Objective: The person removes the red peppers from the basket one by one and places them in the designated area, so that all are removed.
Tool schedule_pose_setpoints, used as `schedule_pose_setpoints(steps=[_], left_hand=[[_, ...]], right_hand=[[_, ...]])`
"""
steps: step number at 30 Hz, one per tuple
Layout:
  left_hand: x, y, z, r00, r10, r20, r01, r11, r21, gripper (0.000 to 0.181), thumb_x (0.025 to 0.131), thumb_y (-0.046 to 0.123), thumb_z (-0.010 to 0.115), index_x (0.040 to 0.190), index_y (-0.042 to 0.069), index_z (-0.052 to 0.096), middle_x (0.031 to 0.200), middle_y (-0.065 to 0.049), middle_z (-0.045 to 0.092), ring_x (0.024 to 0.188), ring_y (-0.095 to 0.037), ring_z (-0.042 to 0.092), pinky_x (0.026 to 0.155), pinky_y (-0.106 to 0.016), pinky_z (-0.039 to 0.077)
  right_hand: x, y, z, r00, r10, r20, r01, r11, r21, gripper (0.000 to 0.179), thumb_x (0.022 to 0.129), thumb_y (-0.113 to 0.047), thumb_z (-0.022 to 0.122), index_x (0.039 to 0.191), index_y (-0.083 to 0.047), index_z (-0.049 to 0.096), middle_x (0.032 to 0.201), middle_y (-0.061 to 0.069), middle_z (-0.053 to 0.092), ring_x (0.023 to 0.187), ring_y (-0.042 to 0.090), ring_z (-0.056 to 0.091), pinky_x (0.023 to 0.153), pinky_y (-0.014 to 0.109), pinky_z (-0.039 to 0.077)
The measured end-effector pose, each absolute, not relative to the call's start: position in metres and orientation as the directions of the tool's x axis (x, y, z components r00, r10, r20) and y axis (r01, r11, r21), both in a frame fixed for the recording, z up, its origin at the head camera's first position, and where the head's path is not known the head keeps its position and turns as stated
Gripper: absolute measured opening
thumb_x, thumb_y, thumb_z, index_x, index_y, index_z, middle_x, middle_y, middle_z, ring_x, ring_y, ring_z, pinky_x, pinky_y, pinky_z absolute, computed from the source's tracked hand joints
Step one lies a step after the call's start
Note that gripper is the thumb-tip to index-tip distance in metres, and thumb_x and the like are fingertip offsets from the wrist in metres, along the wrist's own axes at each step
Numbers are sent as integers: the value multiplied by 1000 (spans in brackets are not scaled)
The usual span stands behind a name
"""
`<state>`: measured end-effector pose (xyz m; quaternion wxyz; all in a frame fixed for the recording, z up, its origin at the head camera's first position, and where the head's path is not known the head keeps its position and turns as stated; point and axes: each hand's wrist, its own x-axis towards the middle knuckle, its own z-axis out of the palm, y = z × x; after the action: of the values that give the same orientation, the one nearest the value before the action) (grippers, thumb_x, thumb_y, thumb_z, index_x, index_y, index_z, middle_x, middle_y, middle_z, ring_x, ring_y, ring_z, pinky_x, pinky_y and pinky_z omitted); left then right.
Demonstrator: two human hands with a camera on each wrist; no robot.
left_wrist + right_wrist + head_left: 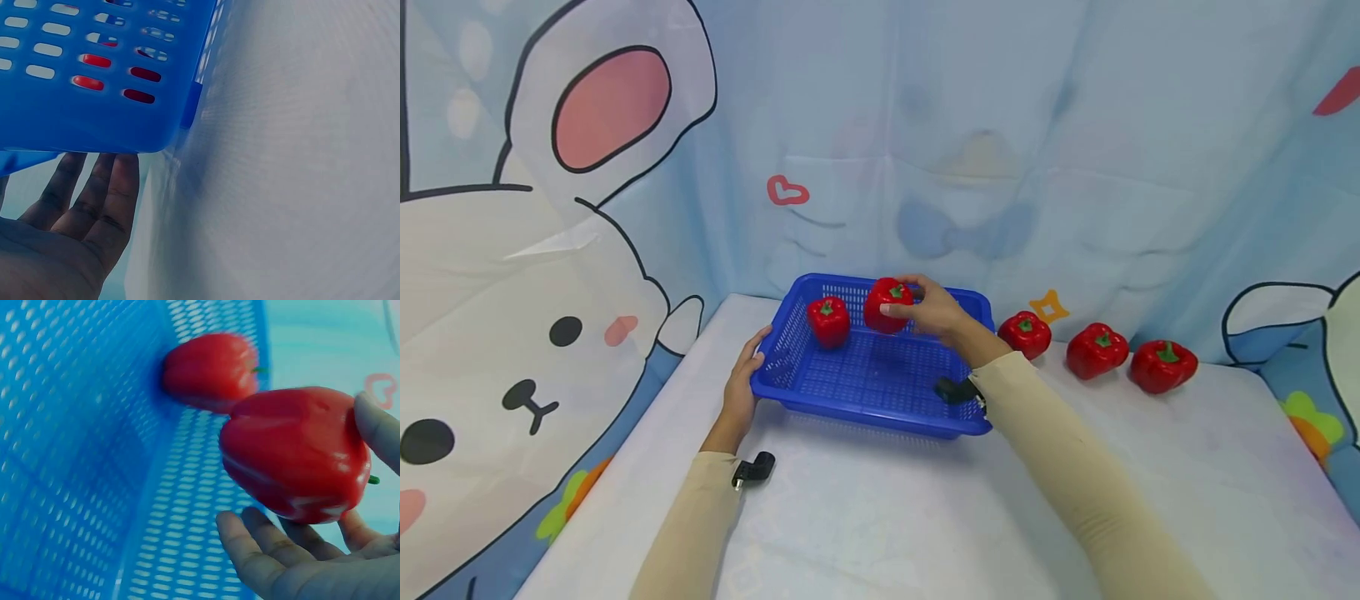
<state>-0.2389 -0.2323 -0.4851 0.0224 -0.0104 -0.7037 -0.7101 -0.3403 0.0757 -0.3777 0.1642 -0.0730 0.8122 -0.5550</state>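
Note:
My right hand holds a red bell pepper over the back of a blue perforated basket. In the right wrist view, the thumb lies on one side of that bell pepper with fingers beneath it. A second red bell pepper sits in the basket's back left part. At the basket's left end, my left hand touches the outside of the rim. The left wrist view shows nearly straight fingers against the basket's edge; the thumb is mostly hidden there.
Three more red bell peppers stand in a row right of the basket: one close to it, a middle one and an outer one. A white cloth covers the table. A printed curtain hangs behind.

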Motion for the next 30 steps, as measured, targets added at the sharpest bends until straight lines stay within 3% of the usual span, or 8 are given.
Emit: schedule_pose_setpoints(steps=[4, 8, 15, 19, 22, 24, 27, 30], left_hand=[[-238, -233, -486, -999, -26, 33, 34, -10, 999, 50, 103, 28, 28, 152, 35, 31, 164, 3, 20, 146, -30, 28, 118, -53, 25], [-237, -233, -487, -999, -30, 20, 20, 6, 1000, 50, 103, 30, 27, 152, 37, 31, 165, 3, 19, 147, -31, 28, 118, -54, 25], [-239, -231, -486, -999, -21, 39, 39, 5, 999, 50, 103, 30, 27, 152, 36, 31, 165, 2, 19, 148, -30, 25, 119, -54, 23], [-239, -230, -485, -999, -19, 30, 30, 3, 1000, 50, 103, 30, 27, 152, 38, 31, 165, 3, 20, 148, -30, 26, 119, -53, 23], [-239, -229, -485, -1000, -17, 18, 17, 11, 1000, 50, 103, 31, 26, 152, 39, 31, 164, 4, 20, 148, -29, 26, 119, -53, 23], [-239, -229, -485, -1000, -10, 23, 23, 5, 1000, 50, 103, 31, 26, 152, 38, 30, 165, 4, 19, 148, -29, 26, 119, -53, 23], [-238, -231, -485, -1000, -9, 28, 28, -8, 1000, 50, 104, 30, 25, 153, 37, 30, 164, 4, 19, 147, -29, 27, 119, -53, 24], [-238, -232, -485, -1000, -13, 26, 26, -19, 999, 50, 103, 30, 25, 153, 36, 30, 164, 3, 20, 146, -30, 28, 118, -54, 24]], right_hand=[[-322, 86, -364, -945, -310, -103, 1, 313, -950, 76, 85, -29, 76, 149, -19, 36, 151, 13, 40, 127, 35, 52, 95, 45, 54], [-305, 104, -357, -955, -296, -38, -41, 257, -966, 75, 85, -25, 76, 149, -20, 36, 151, 13, 38, 129, 35, 50, 97, 49, 52], [-265, 144, -361, -987, -121, 106, -145, 390, -909, 75, 87, -39, 73, 150, -21, 35, 150, 16, 40, 129, 37, 47, 97, 55, 50], [-243, 170, -374, -983, -11, 185, -170, 458, -872, 76, 88, -45, 69, 151, -21, 34, 146, 18, 42, 127, 37, 47, 87, 37, 56], [-232, 195, -384, -970, 81, 228, -159, 498, -852, 76, 89, -44, 69, 152, -20, 33, 146, 19, 42, 127, 37, 46, 78, 14, 50], [-229, 209, -393, -961, 121, 250, -150, 529, -835, 76, 89, -41, 69, 151, -17, 33, 145, 20, 42, 126, 37, 45, 75, 10, 46], [-228, 226, -409, -959, 124, 256, -141, 578, -804, 78, 89, -40, 69, 152, -12, 31, 145, 23, 42, 126, 42, 46, 85, 32, 57], [-229, 236, -426, -973, 97, 209, -105, 618, -779, 83, 90, -44, 68, 153, -8, 27, 147, 27, 40, 128, 47, 43, 92, 58, 51]])
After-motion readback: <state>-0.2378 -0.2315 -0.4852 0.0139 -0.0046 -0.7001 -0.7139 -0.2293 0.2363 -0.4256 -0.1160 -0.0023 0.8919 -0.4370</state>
